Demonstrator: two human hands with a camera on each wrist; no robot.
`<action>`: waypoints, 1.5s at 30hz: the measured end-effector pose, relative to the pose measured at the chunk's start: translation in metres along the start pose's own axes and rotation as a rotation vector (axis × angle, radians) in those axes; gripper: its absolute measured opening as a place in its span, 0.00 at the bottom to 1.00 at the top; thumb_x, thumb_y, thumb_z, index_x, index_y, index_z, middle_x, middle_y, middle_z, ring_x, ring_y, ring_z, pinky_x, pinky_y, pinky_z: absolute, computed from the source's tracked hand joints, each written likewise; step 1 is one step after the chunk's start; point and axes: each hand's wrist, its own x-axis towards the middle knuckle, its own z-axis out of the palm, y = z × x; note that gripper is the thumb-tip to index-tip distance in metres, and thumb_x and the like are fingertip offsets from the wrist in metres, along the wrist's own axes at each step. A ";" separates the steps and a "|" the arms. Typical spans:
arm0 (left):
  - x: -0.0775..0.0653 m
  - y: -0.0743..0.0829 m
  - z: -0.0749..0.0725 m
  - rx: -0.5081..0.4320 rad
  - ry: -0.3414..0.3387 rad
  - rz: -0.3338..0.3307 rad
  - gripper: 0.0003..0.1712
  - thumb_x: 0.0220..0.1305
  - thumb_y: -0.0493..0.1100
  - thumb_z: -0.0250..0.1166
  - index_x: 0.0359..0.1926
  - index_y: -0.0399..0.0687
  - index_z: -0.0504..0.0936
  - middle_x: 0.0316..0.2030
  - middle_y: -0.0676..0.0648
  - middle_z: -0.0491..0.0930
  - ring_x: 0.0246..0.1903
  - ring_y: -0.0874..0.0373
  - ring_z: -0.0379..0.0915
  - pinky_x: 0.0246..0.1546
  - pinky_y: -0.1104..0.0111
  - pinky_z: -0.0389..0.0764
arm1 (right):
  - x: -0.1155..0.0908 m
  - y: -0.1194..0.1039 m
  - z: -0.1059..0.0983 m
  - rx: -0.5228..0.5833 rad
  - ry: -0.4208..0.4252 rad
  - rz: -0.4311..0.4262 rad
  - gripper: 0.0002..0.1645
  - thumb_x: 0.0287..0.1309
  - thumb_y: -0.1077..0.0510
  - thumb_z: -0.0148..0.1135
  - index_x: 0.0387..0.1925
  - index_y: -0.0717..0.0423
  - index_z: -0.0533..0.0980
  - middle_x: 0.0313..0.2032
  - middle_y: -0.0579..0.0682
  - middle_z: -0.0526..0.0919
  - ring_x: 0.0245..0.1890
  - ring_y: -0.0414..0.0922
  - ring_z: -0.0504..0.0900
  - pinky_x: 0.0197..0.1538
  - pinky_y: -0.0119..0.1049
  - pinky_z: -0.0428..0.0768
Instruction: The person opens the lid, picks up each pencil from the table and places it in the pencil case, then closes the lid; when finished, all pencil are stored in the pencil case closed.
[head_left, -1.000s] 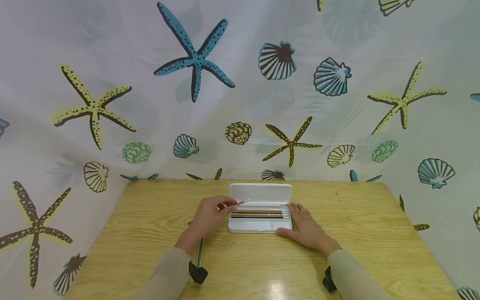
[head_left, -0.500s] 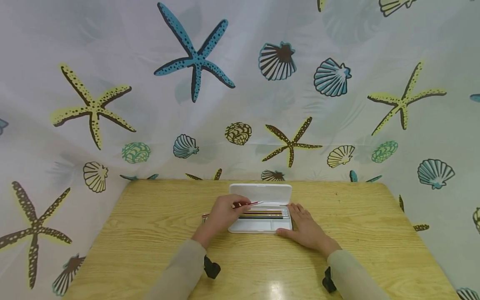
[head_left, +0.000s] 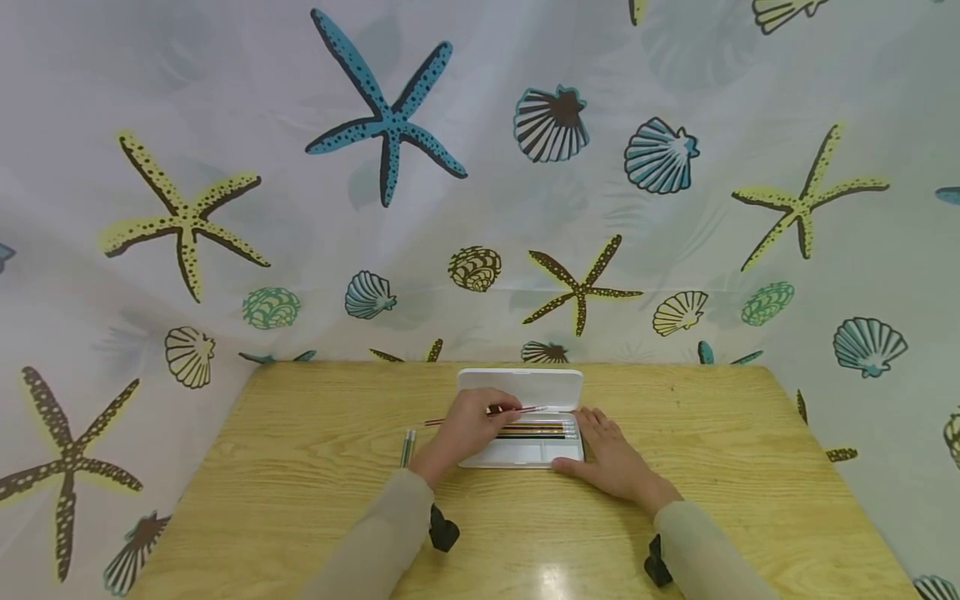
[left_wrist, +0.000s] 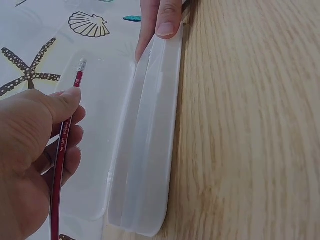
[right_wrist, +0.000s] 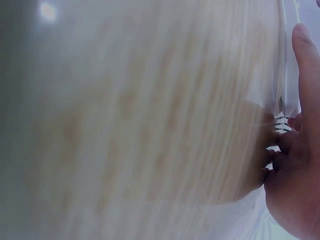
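1. Two greenish, white-tipped pencils [head_left: 407, 448] lie on the wooden table [head_left: 750, 467], left of centre.
2. Right hand [head_left: 611, 457], fingers straight, touches one white plastic case [head_left: 495, 452] near the far edge.
3. Left hand [head_left: 474, 423] pinches one red pencil [left_wrist: 58, 172] above, hiding some cased pencils [head_left: 536, 431].
4. Starfish-printed curtain [head_left: 480, 192].

The right hand [right_wrist: 302, 165] rests its thumb on a white case [right_wrist: 291, 65]; beside the grip spreads a blurred wood-grain worktop [right_wrist: 170, 100].

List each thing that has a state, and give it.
Pencil case: open
Lid: raised
Red pencil: held
Pencils in the case: lying side by side
Loose pencils: on the table, partly hidden
Left grip: pinching the red pencil
Right grip: touching the case's right end
Patterned cloth: hanging
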 end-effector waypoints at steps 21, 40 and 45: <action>0.015 0.002 0.033 -0.031 -0.092 -0.030 0.07 0.71 0.38 0.70 0.46 0.45 0.92 0.44 0.48 0.91 0.46 0.56 0.85 0.51 0.61 0.85 | -0.002 -0.010 -0.005 -0.021 -0.023 0.031 0.66 0.64 0.22 0.60 0.85 0.58 0.47 0.83 0.63 0.51 0.84 0.63 0.44 0.83 0.61 0.47; 0.018 -0.006 0.054 -0.006 -0.071 -0.001 0.07 0.71 0.40 0.71 0.45 0.45 0.93 0.42 0.48 0.92 0.39 0.61 0.82 0.43 0.69 0.83 | -0.002 -0.008 -0.004 -0.038 -0.024 0.029 0.67 0.64 0.22 0.60 0.85 0.57 0.45 0.84 0.62 0.49 0.85 0.61 0.43 0.84 0.60 0.46; 0.019 -0.007 0.057 -0.003 -0.059 0.022 0.07 0.70 0.40 0.72 0.45 0.45 0.93 0.42 0.47 0.92 0.43 0.58 0.87 0.46 0.65 0.86 | -0.001 -0.007 -0.004 -0.028 -0.013 0.022 0.67 0.64 0.22 0.60 0.85 0.57 0.47 0.83 0.62 0.50 0.85 0.62 0.44 0.83 0.61 0.47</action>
